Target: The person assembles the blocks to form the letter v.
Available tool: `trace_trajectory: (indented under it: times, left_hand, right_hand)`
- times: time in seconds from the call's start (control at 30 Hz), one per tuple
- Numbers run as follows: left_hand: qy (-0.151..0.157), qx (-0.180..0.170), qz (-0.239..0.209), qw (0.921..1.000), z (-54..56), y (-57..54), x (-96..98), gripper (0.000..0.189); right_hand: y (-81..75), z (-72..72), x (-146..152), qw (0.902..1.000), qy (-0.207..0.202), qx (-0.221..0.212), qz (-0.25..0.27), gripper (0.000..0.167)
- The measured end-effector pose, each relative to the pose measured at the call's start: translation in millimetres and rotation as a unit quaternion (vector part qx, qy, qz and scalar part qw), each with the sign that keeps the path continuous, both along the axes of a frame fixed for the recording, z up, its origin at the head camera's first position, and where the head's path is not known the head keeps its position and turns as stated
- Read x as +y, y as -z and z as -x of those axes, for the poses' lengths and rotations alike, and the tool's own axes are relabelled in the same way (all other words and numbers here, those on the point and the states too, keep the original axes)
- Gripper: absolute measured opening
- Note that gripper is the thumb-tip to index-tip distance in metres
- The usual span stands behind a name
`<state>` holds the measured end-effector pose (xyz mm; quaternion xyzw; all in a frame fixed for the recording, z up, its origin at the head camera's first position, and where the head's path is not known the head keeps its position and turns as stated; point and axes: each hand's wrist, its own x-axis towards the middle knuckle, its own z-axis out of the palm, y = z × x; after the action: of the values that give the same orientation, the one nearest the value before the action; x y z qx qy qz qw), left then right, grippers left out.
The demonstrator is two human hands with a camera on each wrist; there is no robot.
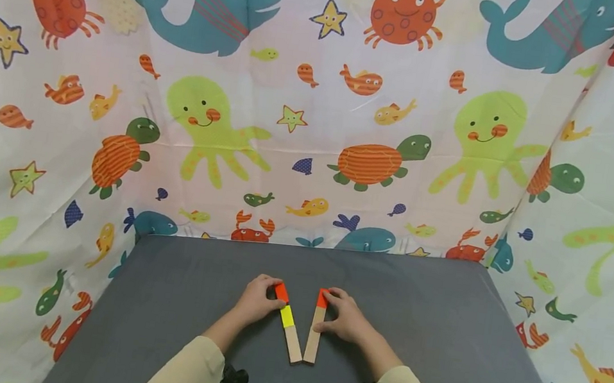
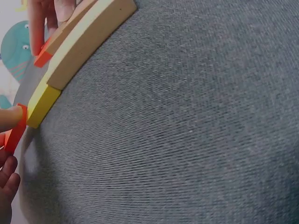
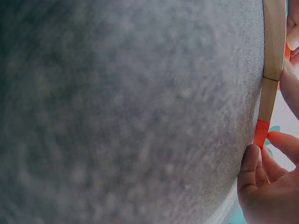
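Two slim rows of blocks form a V on the dark table, their near ends close together. The left row has a red block (image 1: 281,292) at its far end, then a yellow block (image 1: 287,316) and a plain wooden block (image 1: 293,345). My left hand (image 1: 256,301) pinches that red block, which sits at an angle to the yellow one in the left wrist view. The right row has another red block (image 1: 322,298) at its far end, followed by plain wooden blocks (image 1: 313,341). My right hand (image 1: 347,318) holds this row, fingers at the red block and thumb against the wood.
The grey table (image 1: 185,279) spreads out around the blocks. Behind it and at both sides hangs a white curtain (image 1: 301,145) printed with sea animals. Dark wrist devices (image 1: 234,377) sit below both wrists.
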<state>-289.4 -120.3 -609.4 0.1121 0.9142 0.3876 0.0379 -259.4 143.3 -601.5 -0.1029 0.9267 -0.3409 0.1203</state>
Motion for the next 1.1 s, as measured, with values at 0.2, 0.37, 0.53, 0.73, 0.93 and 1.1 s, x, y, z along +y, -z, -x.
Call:
trace_trajectory:
  times: [0.2,0.37,0.53,0.73,0.93,1.1]
  left_hand:
    - [0.004,-0.008,0.01,0.9999,-1.8,2.1,1.9,0.052]
    - [0.004,-0.018,0.008,0.9998,-3.1,-1.6,2.1,0.052]
    - [0.011,-0.015,0.006,0.9998,-3.8,-3.0,1.7,0.051]
    - [0.008,-0.002,-0.007,0.9999,-2.7,1.0,0.7,0.051]
    - [0.007,0.006,-0.03,0.9995,-2.3,4.7,0.5,0.061]
    - [-0.011,0.016,-0.04,0.999,-2.0,3.4,-2.8,0.06]
  right_hand:
    - [1.0,0.3,0.5,1.0,0.001,0.0,-0.004,0.093]
    - [1.3,0.5,0.7,1.0,-0.002,0.004,-0.002,0.093]
    - [0.0,-0.2,0.6,1.0,-0.002,0.004,-0.001,0.093]
    - [-2.3,0.1,1.5,1.0,-0.006,0.005,0.004,0.092]
    - [-2.1,-2.0,6.8,0.9997,-0.014,0.01,0.02,0.09]
    - [-4.2,-1.2,12.6,0.9985,-0.013,0.011,0.051,0.088]
